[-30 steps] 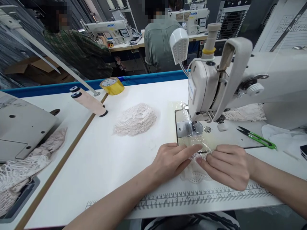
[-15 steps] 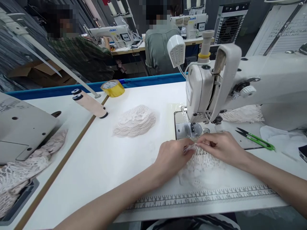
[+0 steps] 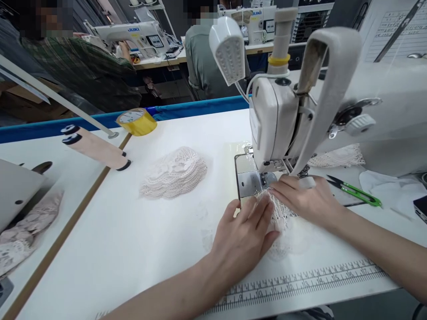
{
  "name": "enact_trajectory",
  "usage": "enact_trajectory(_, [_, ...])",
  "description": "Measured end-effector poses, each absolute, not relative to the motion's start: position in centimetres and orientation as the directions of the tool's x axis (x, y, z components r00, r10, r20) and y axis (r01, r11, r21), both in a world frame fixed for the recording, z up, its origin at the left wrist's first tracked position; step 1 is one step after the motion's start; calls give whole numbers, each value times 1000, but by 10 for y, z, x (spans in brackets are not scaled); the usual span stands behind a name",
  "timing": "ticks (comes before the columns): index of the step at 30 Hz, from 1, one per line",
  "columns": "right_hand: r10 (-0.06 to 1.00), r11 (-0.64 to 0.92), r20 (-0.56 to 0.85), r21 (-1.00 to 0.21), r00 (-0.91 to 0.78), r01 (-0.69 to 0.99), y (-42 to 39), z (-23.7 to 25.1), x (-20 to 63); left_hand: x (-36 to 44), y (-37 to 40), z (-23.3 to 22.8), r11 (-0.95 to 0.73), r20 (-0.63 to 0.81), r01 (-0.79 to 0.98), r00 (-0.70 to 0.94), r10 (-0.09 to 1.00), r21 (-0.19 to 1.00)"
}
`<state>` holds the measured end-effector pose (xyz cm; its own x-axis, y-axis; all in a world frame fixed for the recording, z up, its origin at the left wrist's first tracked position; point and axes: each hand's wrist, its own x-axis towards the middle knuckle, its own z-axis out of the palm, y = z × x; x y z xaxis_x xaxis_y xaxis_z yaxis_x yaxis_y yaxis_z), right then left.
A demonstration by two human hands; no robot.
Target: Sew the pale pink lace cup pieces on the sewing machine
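Observation:
A small white lace piece (image 3: 283,220) lies on the white table (image 3: 140,240) in front of the sewing machine (image 3: 280,111), its front edge at the needle plate (image 3: 248,182). My left hand (image 3: 242,240) rests flat on the lace's left side, fingers spread and pointing toward the plate. My right hand (image 3: 303,200) pinches the lace's top edge just below the presser foot (image 3: 267,178). Part of the lace is hidden under both hands.
A stack of lace pieces (image 3: 175,173) sits left of the machine. Green thread snips (image 3: 356,191) lie to the right. Yellow tape roll (image 3: 136,121) and a pink thread cone (image 3: 95,149) are at the back left. A printed ruler (image 3: 300,284) runs along the front edge. Two people sit at machines beyond.
Both hands have slid the lace piece forward from the table's front toward the needle plate. My left hand has flattened on it and my right hand now reaches under the machine head.

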<state>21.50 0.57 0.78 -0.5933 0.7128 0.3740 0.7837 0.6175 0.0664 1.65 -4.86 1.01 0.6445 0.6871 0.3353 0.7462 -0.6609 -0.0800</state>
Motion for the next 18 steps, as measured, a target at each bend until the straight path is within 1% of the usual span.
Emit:
enact_trajectory(1, [652,635,416,158,-634,756,3,10,217,16,-47,10,-658,338,749,640,690,-76])
enact_trajectory(2, [590,646,459,225,-664,729,0,11,218,16,-45,10,-653,348,754,633,691,-74])
enact_trajectory(3, [539,655,494,262,-682,708,-3,12,218,16,-42,10,-648,361,758,627,690,-75])
enact_trajectory(4, [515,659,515,274,-685,701,-5,12,217,16,-40,10,-643,373,761,621,689,-79])
enact_trajectory(5, [522,654,515,270,-680,706,-7,12,216,16,-38,9,-639,384,764,617,687,-85])
enact_trajectory(7, [591,626,461,256,-663,736,-8,10,213,17,-36,9,-632,397,768,614,683,-100])
enact_trajectory(9, [651,596,388,272,-652,756,-8,7,212,17,-35,8,-624,400,773,611,683,-115])
enact_trajectory(10, [664,584,366,290,-652,758,-7,6,211,17,-35,7,-620,400,775,610,684,-121])
enact_trajectory(13, [663,568,351,341,-662,749,-5,6,213,18,-35,7,-613,395,781,605,691,-124])
enact_trajectory(18, [620,571,386,376,-684,730,0,5,215,19,-32,6,-604,382,789,596,706,-115])
